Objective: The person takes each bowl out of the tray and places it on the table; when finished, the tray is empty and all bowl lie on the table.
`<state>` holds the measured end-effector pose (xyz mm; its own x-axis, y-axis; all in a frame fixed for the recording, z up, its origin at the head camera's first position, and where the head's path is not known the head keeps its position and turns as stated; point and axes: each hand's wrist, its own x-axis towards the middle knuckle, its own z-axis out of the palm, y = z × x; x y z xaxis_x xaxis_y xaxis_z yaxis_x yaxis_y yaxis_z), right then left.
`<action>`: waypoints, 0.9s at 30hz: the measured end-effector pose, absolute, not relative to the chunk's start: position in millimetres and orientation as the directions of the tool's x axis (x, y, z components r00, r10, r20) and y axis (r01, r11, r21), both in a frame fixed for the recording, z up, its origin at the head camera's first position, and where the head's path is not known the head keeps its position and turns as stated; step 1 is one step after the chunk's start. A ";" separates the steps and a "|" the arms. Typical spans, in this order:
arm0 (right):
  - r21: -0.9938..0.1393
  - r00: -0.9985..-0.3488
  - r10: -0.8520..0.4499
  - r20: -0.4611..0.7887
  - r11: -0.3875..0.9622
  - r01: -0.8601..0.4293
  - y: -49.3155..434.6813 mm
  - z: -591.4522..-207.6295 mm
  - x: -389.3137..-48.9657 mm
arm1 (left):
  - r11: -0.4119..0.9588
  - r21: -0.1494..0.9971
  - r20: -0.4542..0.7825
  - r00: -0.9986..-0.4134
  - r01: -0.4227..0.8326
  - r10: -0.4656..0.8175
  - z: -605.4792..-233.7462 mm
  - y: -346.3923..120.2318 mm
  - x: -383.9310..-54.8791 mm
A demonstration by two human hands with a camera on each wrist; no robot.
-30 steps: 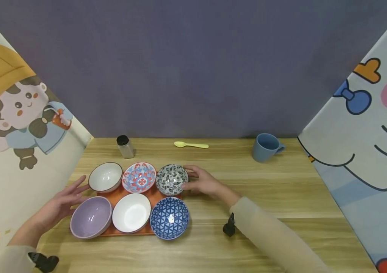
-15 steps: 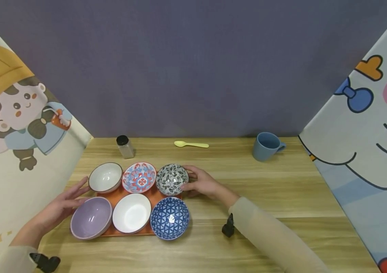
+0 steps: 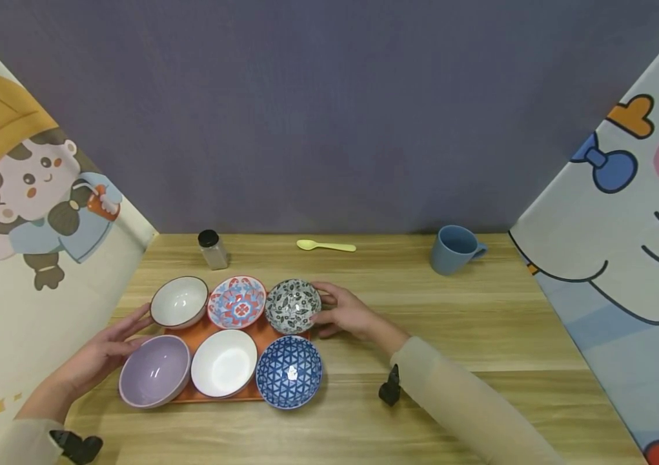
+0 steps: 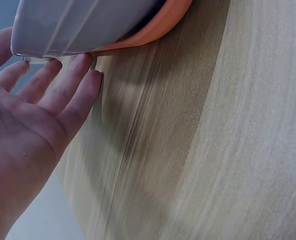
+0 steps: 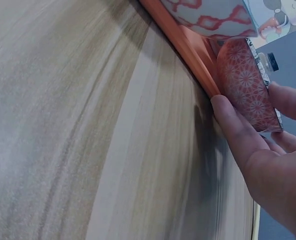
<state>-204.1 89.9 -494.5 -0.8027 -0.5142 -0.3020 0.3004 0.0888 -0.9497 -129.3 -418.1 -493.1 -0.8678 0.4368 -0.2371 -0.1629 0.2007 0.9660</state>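
Observation:
An orange tray (image 3: 191, 334) bears two rows of bowls. The far row has a white dark-rimmed bowl (image 3: 179, 302), a red-and-blue patterned bowl (image 3: 237, 303) and a black-and-white leaf-patterned bowl (image 3: 293, 307). Nearer stand a lilac bowl (image 3: 155, 371), a white bowl (image 3: 224, 363) and a blue-and-white bowl (image 3: 289, 372). My left hand (image 3: 97, 356), fingers extended, is at the tray's left end beside the lilac bowl. My right hand (image 3: 345, 312) spreads its fingers around the right side of the leaf-patterned bowl; one fingertip (image 5: 222, 104) touches the tray's edge. The left fingertips are partly hidden.
Behind the tray stands a black-lidded jar (image 3: 213, 250). A yellow spoon (image 3: 326, 247) lies near the back wall (image 3: 329, 116), and a blue mug (image 3: 454, 250) is at back right. Bare wood tabletop (image 3: 451, 329) extends to the right. Printed side walls flank the table.
My left hand has come in slightly to the right, closer to the bowls. My right hand stays nearly in place, and the bowls have not visibly moved.

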 end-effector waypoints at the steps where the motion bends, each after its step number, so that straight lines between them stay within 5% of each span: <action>1: -0.949 -0.801 -0.515 -0.304 0.089 0.303 89.9 -494.2 -204.3 | 0.201 0.966 -0.238 -0.868 -0.165 0.435 -493.3 -418.4 -129.3; 27: -0.919 -0.866 -0.375 -0.331 -0.082 0.386 94.0 -487.7 -208.8 | 0.218 0.957 -0.271 -0.865 -0.193 0.421 -487.6 -417.4 -131.8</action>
